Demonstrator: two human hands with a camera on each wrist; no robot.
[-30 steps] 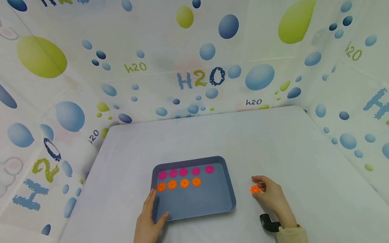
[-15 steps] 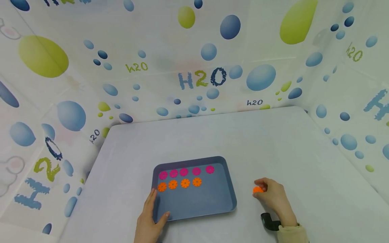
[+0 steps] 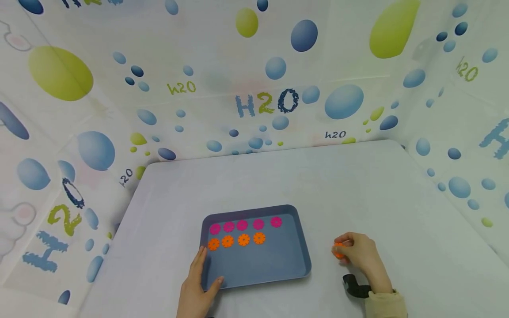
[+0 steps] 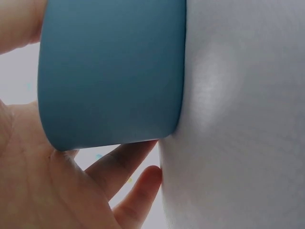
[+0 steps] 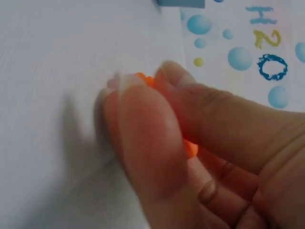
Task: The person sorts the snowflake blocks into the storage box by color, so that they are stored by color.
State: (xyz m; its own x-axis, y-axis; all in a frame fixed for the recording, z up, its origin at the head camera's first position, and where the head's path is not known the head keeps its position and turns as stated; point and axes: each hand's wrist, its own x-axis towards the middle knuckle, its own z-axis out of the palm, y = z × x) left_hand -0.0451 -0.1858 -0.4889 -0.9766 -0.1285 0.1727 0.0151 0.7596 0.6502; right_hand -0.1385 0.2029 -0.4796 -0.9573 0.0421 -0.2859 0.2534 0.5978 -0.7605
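Note:
A blue-grey tray (image 3: 262, 263) lies on the white table, with a row of several pink flower-shaped discs (image 3: 242, 225) along its far side and a row of several orange ones (image 3: 244, 240) below it. My left hand (image 3: 195, 291) rests at the tray's near left corner, thumb by the near edge and fingers along the left side. In the left wrist view the tray's wall (image 4: 112, 76) stands between thumb and fingers. Right of the tray, my right hand (image 3: 363, 254) pinches an orange flower-shaped disc (image 5: 191, 149), mostly hidden by thumb and fingers.
A black curved device (image 3: 354, 287) sits at my right wrist. White cloth walls (image 3: 214, 110) with blue and green drops and H2O lettering rise behind the table (image 3: 254, 181) and along both sides.
The orange disc in my right hand showed more a second ago; my fingers now cover more of it. My left hand stays at the tray corner. The head view has shifted slightly.

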